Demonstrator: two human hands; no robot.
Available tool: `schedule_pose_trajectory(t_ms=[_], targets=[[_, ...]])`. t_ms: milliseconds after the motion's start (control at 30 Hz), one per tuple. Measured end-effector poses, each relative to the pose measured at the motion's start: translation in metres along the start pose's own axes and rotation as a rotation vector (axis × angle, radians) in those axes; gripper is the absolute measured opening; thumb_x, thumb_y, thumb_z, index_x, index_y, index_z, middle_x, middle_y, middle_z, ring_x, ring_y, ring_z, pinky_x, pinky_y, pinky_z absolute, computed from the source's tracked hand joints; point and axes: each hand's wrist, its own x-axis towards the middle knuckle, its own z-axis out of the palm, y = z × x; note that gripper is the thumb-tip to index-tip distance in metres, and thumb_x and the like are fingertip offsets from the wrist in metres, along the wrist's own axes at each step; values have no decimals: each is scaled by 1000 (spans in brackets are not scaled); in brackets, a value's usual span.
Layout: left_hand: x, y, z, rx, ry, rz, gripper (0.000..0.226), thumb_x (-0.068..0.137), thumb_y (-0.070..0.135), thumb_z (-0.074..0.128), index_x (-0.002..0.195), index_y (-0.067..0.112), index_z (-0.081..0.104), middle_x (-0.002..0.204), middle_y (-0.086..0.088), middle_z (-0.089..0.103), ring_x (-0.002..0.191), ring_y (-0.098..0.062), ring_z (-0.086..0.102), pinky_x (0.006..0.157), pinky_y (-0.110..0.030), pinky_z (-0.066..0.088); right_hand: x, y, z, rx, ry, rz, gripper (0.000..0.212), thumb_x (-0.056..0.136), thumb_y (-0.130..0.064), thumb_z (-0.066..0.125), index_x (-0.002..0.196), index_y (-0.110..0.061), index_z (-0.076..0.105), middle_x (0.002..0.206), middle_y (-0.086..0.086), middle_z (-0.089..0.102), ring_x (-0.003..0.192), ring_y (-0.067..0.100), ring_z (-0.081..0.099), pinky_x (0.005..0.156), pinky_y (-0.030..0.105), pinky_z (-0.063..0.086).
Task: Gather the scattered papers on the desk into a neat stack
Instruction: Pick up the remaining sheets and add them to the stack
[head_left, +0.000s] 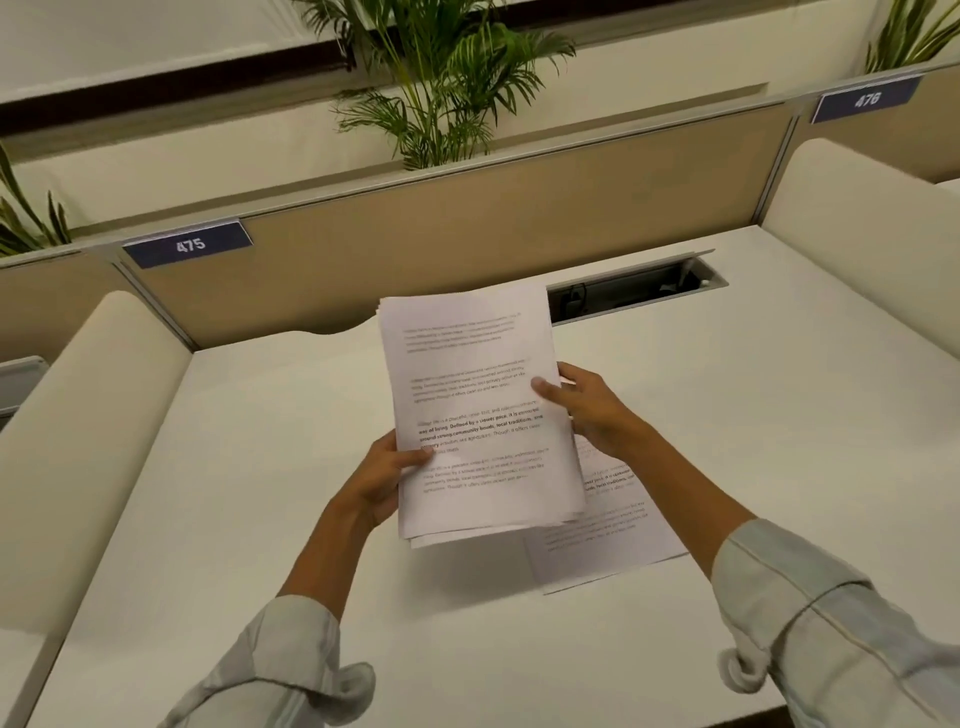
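A bundle of printed white papers (475, 395) is held up above the white desk (260, 467), its sheets slightly uneven at the bottom edge. My left hand (382, 480) grips the bundle's lower left edge, thumb on the front page. My right hand (584, 405) clasps the right edge, thumb on top. One more printed sheet (605, 530) lies flat on the desk under my right forearm, partly hidden by the bundle.
A cable hatch (636, 286) stands open in the desk at the back right. Tan partition panels (467, 223) with number plates 475 (189, 244) and 476 close the back. Cream padded dividers (67, 426) flank the desk on both sides. Palm plants rise behind the partition.
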Motion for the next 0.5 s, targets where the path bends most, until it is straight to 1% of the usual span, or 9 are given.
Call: schedule_pose_trajectory(t_ms=[67, 100, 133, 167, 200, 267, 333, 433, 500], targets=[[0, 0, -3, -37, 68, 31, 38, 87, -12, 56, 117, 9, 63, 109, -9, 74, 93, -28, 73, 71, -38, 61, 3, 5, -16, 72, 156, 58, 41, 91, -39, 63, 125, -17, 59, 116, 2, 71, 101, 22, 71, 81, 38, 59], [-1, 0, -6, -56, 105, 48, 37, 87, -13, 54, 113, 11, 64, 105, -7, 75, 89, -25, 74, 69, -35, 62, 3, 11, -25, 26, 303, 72, 42, 91, -43, 63, 123, -15, 60, 115, 4, 71, 102, 23, 70, 85, 39, 58], [-2, 0, -9, -74, 137, 66, 36, 87, -14, 53, 110, 12, 64, 101, -4, 76, 87, -23, 74, 67, -33, 62, 2, 18, -37, -137, 458, 83, 44, 89, -45, 64, 120, -14, 62, 115, 6, 71, 104, 25, 68, 89, 41, 57], [-2, 0, -13, -93, 165, 82, 36, 87, -14, 53, 110, 12, 64, 99, -2, 76, 87, -22, 73, 67, -31, 61, 0, 27, -48, -395, 565, 107, 48, 87, -48, 66, 119, -12, 62, 116, 8, 69, 109, 27, 66, 92, 43, 55], [-1, -1, -17, -113, 187, 96, 37, 87, -14, 53, 111, 12, 63, 100, -2, 76, 90, -23, 72, 67, -30, 61, -3, 36, -57, -667, 601, 162, 56, 83, -50, 68, 122, -11, 59, 122, 11, 65, 115, 31, 61, 95, 44, 52], [-1, -4, -25, -152, 224, 118, 39, 87, -13, 53, 116, 12, 61, 102, -1, 75, 97, -24, 69, 69, -30, 61, -12, 53, -65, -1023, 517, 362, 80, 75, -56, 73, 134, -9, 45, 137, 17, 48, 127, 38, 44, 97, 50, 46], [0, -7, -30, -183, 263, 123, 39, 88, -13, 52, 115, 13, 61, 100, 1, 76, 97, -23, 68, 71, -31, 61, -22, 67, -62, -1109, 406, 555, 98, 68, -59, 78, 140, -8, 34, 144, 19, 33, 132, 41, 33, 99, 53, 41], [-1, -13, -30, -191, 289, 112, 41, 89, -14, 50, 120, 11, 58, 106, -2, 72, 98, -23, 67, 82, -37, 57, -24, 78, -56, -1141, 400, 579, 94, 69, -50, 81, 135, -5, 32, 140, 20, 33, 127, 39, 39, 95, 47, 46], [-3, -18, -29, -180, 294, 92, 42, 89, -14, 50, 122, 10, 57, 111, -5, 69, 98, -23, 67, 81, -37, 57, -20, 76, -54, -1130, 392, 531, 88, 72, -40, 82, 133, 0, 34, 136, 22, 39, 121, 36, 50, 93, 38, 49]])
